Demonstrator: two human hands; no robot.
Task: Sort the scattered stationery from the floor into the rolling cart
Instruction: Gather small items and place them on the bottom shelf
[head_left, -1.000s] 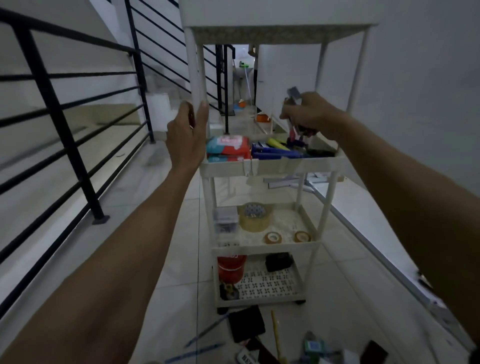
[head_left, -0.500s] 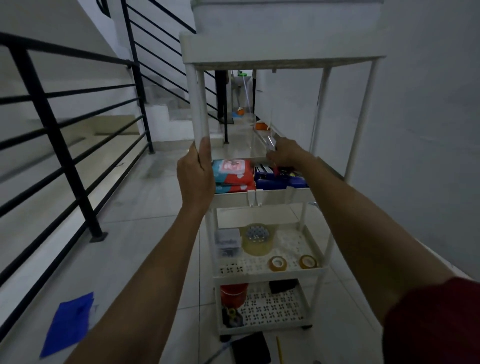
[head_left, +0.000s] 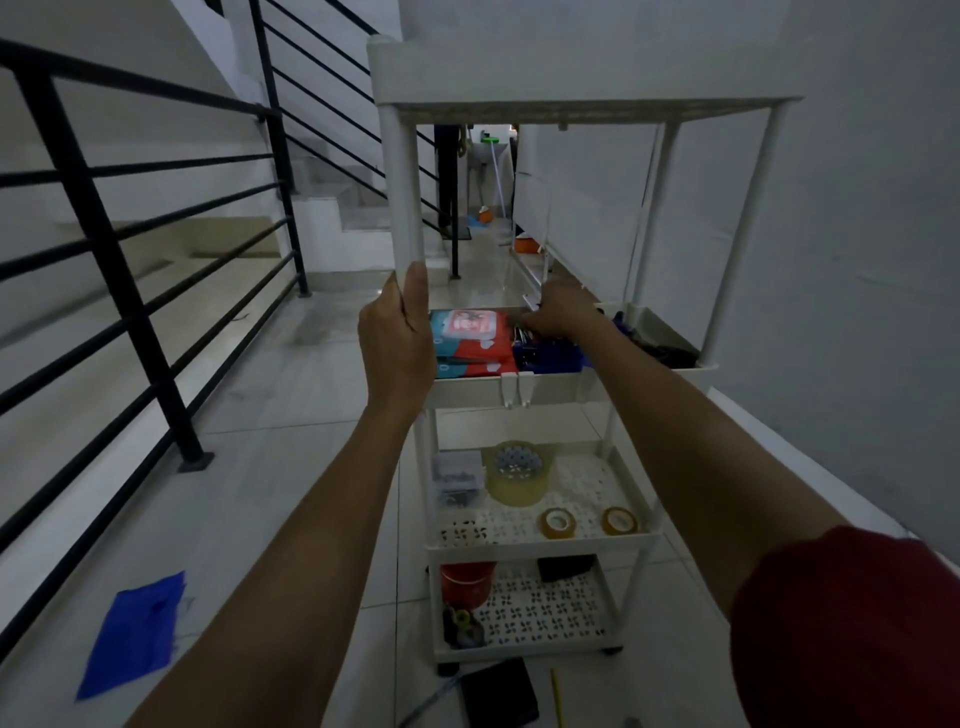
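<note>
The white rolling cart stands in front of me with several tiers. My left hand grips its front-left post. My right hand reaches down into the second tier, fingers curled round a small silver item, right over the blue pens. A red and blue packet lies beside them. One tier lower are a big tape roll, two small rolls and a clear box. The bottom tier holds a red cup. On the floor lie a black notebook, a yellow pencil and a blue pen.
A black stair railing runs along the left, and a blue sheet lies on the tiles below it. A white wall closes the right side, close to the cart. A narrow corridor with cleaning tools lies behind the cart.
My right hand has come down from above the second tier into it with the silver item. My left hand has closed round the post. My view has pulled back and tilted up.
</note>
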